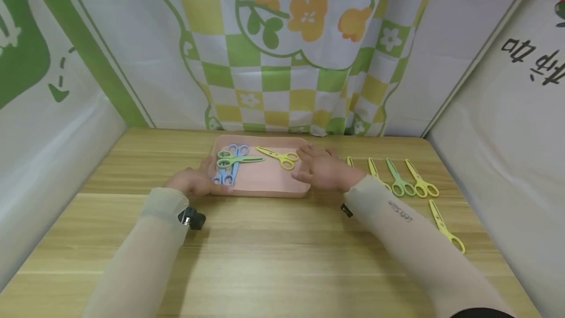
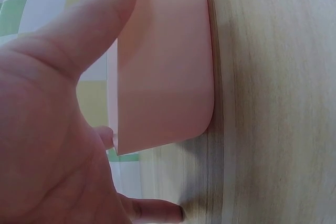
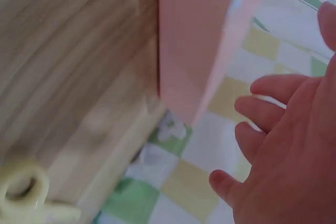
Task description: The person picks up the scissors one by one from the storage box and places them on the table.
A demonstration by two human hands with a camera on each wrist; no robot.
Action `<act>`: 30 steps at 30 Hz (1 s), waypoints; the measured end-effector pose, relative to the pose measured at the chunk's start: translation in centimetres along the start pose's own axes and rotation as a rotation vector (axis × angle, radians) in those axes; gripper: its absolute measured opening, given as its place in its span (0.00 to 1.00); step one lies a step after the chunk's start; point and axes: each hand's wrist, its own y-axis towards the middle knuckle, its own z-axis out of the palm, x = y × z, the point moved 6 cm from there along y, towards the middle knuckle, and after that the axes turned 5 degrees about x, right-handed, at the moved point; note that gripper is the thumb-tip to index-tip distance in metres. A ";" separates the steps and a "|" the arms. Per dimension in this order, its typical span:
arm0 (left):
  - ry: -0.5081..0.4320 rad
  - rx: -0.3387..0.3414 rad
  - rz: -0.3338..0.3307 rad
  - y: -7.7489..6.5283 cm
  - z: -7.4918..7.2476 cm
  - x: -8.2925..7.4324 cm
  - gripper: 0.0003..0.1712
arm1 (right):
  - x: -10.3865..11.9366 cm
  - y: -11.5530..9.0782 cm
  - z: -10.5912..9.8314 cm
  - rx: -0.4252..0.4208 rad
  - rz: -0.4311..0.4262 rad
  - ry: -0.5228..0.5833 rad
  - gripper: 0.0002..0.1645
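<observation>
A shallow pink tray (image 1: 273,185) stands near the table's back edge. My left hand (image 1: 194,179) holds its left end, thumb along the front rim and fingers by the left side; the thumb crosses the wall in the left wrist view. Inside lie blue scissors (image 1: 236,166) and green scissors (image 1: 242,160), overlapping at the left, with more blue scissors handles (image 1: 223,177) at the front corner. Yellow scissors (image 1: 282,157) lie toward the right. My right hand (image 1: 324,168) is spread at the tray's right end, palm down, holding nothing; its fingers show apart from the tray in the right wrist view.
To the right, green scissors (image 1: 399,180) and several yellow scissors (image 1: 421,180) lie in a row on the wooden table (image 1: 273,259). Another yellow pair (image 1: 447,227) lies nearer the front, partly behind my forearm. A checked curtain (image 1: 287,87) hangs behind the tray.
</observation>
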 end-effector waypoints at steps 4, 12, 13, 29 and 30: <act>0.000 0.004 0.012 0.7 0.2 0.4 0.86 | 0.9 2.2 1.2 0.083 -0.016 -0.044 0.58; -0.014 -0.008 -0.011 1.7 0.1 1.3 0.92 | 1.4 4.1 2.4 0.193 0.031 -0.052 0.40; -0.015 -0.005 -0.013 1.6 0.1 1.2 0.92 | 1.6 4.2 2.4 0.203 0.032 -0.043 0.39; 0.019 0.001 -0.012 1.7 0.1 1.1 0.90 | 3.5 4.6 1.4 0.192 0.047 -0.108 0.32; 0.020 0.000 -0.012 1.7 0.1 1.1 0.90 | 3.3 4.8 1.0 0.159 0.061 -0.077 0.30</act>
